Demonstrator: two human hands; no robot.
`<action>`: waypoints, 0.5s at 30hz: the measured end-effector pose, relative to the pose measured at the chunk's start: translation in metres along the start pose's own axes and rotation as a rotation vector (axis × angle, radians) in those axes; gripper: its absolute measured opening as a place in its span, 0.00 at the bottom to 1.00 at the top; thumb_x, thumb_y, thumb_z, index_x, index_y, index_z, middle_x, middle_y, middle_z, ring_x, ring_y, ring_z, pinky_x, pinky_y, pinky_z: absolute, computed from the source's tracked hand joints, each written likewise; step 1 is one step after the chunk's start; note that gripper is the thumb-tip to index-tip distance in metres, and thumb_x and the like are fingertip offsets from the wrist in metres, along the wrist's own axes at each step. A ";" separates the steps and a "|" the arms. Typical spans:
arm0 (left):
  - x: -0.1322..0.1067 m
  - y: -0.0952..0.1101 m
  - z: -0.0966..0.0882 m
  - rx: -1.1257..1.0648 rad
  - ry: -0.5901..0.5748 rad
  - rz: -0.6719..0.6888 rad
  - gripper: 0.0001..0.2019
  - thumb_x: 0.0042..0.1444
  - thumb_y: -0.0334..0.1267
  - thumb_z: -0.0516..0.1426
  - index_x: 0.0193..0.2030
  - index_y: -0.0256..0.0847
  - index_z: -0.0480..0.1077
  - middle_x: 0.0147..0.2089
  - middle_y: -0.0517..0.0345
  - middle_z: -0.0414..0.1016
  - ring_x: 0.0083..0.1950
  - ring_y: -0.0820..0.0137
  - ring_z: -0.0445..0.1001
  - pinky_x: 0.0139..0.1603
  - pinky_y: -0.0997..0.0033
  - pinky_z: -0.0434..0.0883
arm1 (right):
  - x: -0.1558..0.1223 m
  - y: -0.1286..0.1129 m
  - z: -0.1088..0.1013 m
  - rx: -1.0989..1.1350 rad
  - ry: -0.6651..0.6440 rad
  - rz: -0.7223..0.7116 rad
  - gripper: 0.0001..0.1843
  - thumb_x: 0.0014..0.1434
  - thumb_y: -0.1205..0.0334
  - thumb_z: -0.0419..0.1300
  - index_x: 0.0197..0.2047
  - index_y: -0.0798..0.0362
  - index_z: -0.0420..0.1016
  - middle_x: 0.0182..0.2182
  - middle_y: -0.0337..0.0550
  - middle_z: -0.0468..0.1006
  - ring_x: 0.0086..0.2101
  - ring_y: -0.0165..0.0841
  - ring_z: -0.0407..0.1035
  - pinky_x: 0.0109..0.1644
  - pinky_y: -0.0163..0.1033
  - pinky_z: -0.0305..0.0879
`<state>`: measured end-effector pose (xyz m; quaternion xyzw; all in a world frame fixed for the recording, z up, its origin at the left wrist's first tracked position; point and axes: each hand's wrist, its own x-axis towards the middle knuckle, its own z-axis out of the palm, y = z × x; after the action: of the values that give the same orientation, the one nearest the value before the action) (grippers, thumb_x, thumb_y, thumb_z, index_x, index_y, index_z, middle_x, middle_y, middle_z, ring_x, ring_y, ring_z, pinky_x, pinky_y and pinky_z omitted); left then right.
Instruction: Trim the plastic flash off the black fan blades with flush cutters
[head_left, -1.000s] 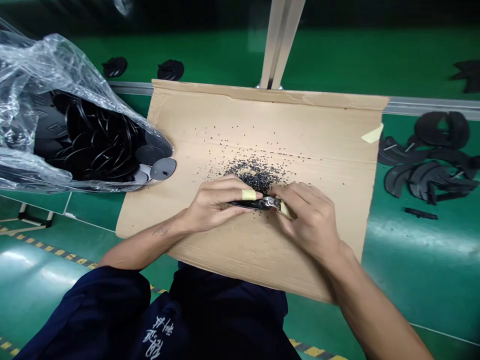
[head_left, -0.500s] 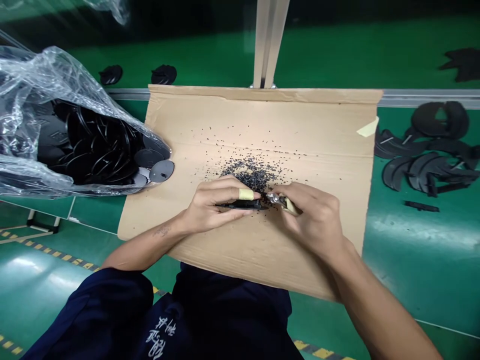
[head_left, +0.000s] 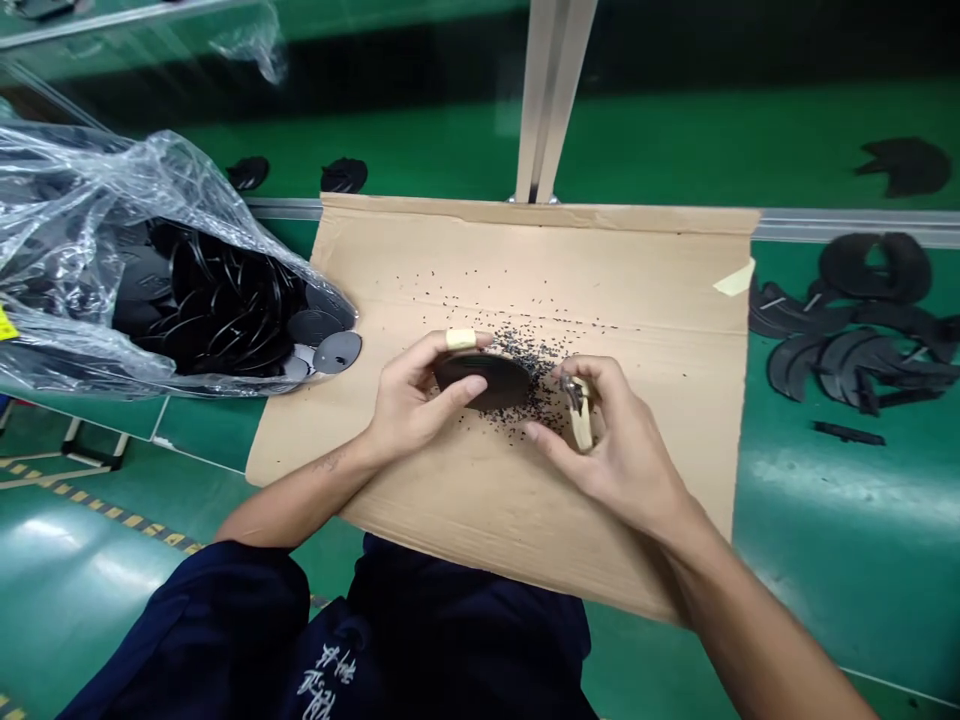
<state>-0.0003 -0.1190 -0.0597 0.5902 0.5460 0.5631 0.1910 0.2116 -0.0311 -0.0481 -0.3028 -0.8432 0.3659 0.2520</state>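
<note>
My left hand (head_left: 415, 402) grips a black plastic disc (head_left: 491, 384) by its left side, thumb on the flat face and fingers behind. Pale tape wraps one of its fingers. In my right hand (head_left: 616, 430) is a small pair of nippers (head_left: 579, 405) with a metal head and pale yellow handles. They rest against the fingers, with the thumb held apart from them. The nippers and the disc do not touch. Tiny black plastic bits (head_left: 534, 352) are scattered around and behind the disc on a cardboard sheet (head_left: 480, 510).
On the left a clear plastic bag (head_left: 217, 190) lies open, full of black discs (head_left: 217, 310). One loose disc (head_left: 337, 352) lies at its mouth. Several curved black parts (head_left: 832, 360) lie on the green table at right. A metal post (head_left: 551, 100) rises behind the cardboard.
The disc has turned from edge-on to showing its flat face. My right hand has moved slightly right, its thumb spreading away and the nippers swinging more upright. The whole view has shifted slightly.
</note>
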 end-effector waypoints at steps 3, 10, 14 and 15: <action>-0.002 0.000 0.002 -0.051 -0.033 0.006 0.17 0.61 0.36 0.66 0.56 0.42 0.75 0.49 0.53 0.82 0.49 0.70 0.82 0.48 0.73 0.80 | 0.000 0.000 0.007 0.110 0.020 -0.039 0.08 0.63 0.60 0.62 0.45 0.49 0.70 0.37 0.42 0.77 0.34 0.35 0.70 0.37 0.40 0.65; -0.001 -0.004 -0.001 0.202 -0.258 0.201 0.14 0.63 0.28 0.59 0.54 0.39 0.77 0.46 0.51 0.83 0.48 0.69 0.80 0.49 0.66 0.79 | -0.004 0.001 0.004 -0.092 0.061 -0.280 0.06 0.63 0.66 0.60 0.44 0.50 0.70 0.33 0.43 0.75 0.33 0.36 0.68 0.37 0.42 0.63; 0.001 -0.006 -0.004 0.178 -0.194 0.148 0.11 0.63 0.28 0.60 0.51 0.39 0.78 0.44 0.51 0.83 0.45 0.70 0.81 0.47 0.67 0.79 | -0.004 0.003 -0.008 -0.082 0.069 -0.144 0.31 0.60 0.49 0.67 0.60 0.51 0.60 0.49 0.52 0.73 0.41 0.40 0.71 0.41 0.45 0.69; 0.001 -0.006 -0.004 0.151 -0.179 0.131 0.12 0.63 0.27 0.60 0.51 0.38 0.78 0.44 0.51 0.84 0.45 0.70 0.81 0.47 0.68 0.79 | -0.003 0.005 -0.010 -0.095 0.067 -0.140 0.34 0.61 0.48 0.67 0.62 0.52 0.58 0.51 0.54 0.71 0.42 0.40 0.71 0.42 0.45 0.69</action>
<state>-0.0062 -0.1179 -0.0634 0.6852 0.5279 0.4768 0.1569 0.2219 -0.0260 -0.0462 -0.2667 -0.8698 0.2967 0.2903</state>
